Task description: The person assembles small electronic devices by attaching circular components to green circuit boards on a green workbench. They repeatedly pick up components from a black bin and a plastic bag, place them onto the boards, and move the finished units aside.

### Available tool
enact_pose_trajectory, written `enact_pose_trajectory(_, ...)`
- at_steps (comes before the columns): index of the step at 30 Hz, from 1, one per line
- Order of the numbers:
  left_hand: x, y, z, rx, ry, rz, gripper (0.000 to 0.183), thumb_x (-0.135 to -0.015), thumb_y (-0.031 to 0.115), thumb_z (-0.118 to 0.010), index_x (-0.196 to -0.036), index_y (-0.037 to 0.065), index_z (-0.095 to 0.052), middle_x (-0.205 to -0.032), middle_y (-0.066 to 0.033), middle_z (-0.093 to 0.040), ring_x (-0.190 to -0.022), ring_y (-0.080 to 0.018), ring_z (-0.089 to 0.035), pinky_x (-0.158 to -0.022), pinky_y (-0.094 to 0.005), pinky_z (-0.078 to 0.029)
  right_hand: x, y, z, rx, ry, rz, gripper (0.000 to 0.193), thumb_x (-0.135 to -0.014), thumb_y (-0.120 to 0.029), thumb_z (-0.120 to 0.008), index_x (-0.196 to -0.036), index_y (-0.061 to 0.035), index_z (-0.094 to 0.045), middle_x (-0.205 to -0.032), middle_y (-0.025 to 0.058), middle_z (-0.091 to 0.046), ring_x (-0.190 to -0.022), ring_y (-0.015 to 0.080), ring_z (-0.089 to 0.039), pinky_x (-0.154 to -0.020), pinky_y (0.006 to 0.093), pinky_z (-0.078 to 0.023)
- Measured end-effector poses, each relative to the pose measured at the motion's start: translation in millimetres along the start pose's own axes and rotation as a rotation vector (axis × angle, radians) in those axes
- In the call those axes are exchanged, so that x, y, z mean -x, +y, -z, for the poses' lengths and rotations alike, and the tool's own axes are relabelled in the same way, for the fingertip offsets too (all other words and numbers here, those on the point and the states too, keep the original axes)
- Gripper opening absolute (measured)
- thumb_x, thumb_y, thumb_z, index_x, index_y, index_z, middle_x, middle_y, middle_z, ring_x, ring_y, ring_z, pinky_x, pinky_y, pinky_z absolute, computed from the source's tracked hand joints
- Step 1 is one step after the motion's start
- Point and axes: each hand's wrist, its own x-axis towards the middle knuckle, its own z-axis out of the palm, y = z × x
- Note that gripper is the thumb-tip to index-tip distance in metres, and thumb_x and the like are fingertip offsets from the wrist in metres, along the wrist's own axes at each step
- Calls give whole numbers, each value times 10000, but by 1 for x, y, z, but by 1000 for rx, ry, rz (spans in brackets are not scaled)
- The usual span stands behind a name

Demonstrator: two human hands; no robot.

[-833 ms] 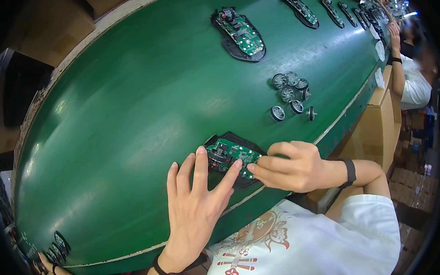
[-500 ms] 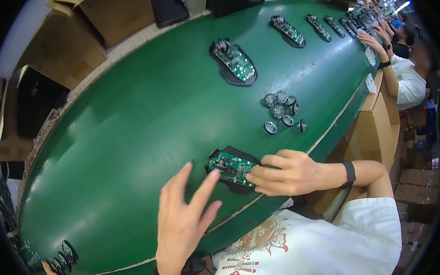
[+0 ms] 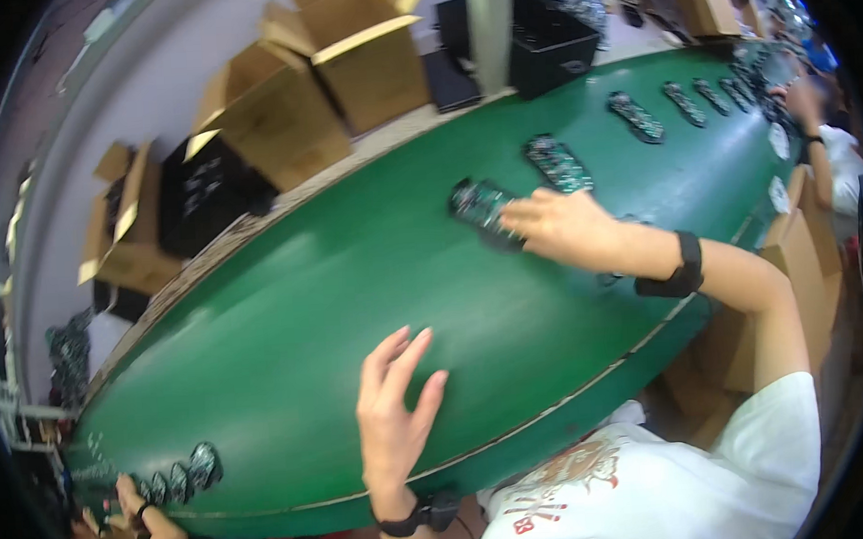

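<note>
Out over the middle of the green table, my right hand (image 3: pixel 561 231) grips the near end of a green circuit board in a black casing (image 3: pixel 482 204). Its fingers cover that end, and motion blurs the hand a little. Just beyond it lies a second cased circuit board (image 3: pixel 560 165), close beside the held one. Nearer to me, my left hand (image 3: pixel 395 408) hovers over the table, fingers and thumb apart, holding nothing. Some small round wheel-like parts (image 3: pixel 608 280) show only in part behind my right forearm.
More cased boards (image 3: pixel 636 118) run along the table (image 3: pixel 291 374) toward the far right, where another person's hand (image 3: pixel 803 104) is. At the lower left, another person's hand (image 3: pixel 129 495) is beside several boards (image 3: pixel 204 465). Cardboard boxes (image 3: pixel 368 78) and a black bin (image 3: pixel 552 58) line the far edge.
My right hand has carried the board from the near edge out toward the far side, beside the other board. My left hand has come away from the board. The view has shifted.
</note>
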Motion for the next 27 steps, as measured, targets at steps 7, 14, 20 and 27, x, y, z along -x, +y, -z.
enact_pose_trajectory(7,12,-19,40,-63,184,43,435,-853,111,-729,-1280,99,-647,-1330,-159,-574,-1204,-318,-573,-1015,-401,-464,-19,3,18,-149,23,-98,485,-797,-158,-744,-1256,-84,-605,-1321,112,-578,-1132,324,-585,-916,425,-522)
enact_pose_trajectory(14,68,-125,144,-590,494,353,442,-909,225,-682,-1317,76,-599,-1456,-218,-450,-1330,-386,-431,-1107,-456,-354,55,-9,58,-126,137,-280,524,-832,-116,-714,-1329,-69,-553,-1316,155,-553,-1186,360,-550,-991,434,-468)
enact_pose_trajectory(20,148,-249,254,-984,666,518,594,-900,383,-689,-1342,13,-546,-1426,-360,-423,-1309,-498,-421,-1101,-529,-333,136,32,36,11,151,-721,478,-947,-256,-609,-1382,-82,-512,-1286,171,-532,-1178,371,-547,-959,434,-471)
enact_pose_trajectory(27,223,-330,349,-968,484,976,808,-918,642,-527,-1467,54,-451,-1460,-342,-409,-1399,-457,-337,-1149,-514,-278,142,33,34,-345,-74,-977,567,-977,-484,-499,-1402,-110,-496,-1285,198,-531,-1132,377,-574,-960,446,-471)
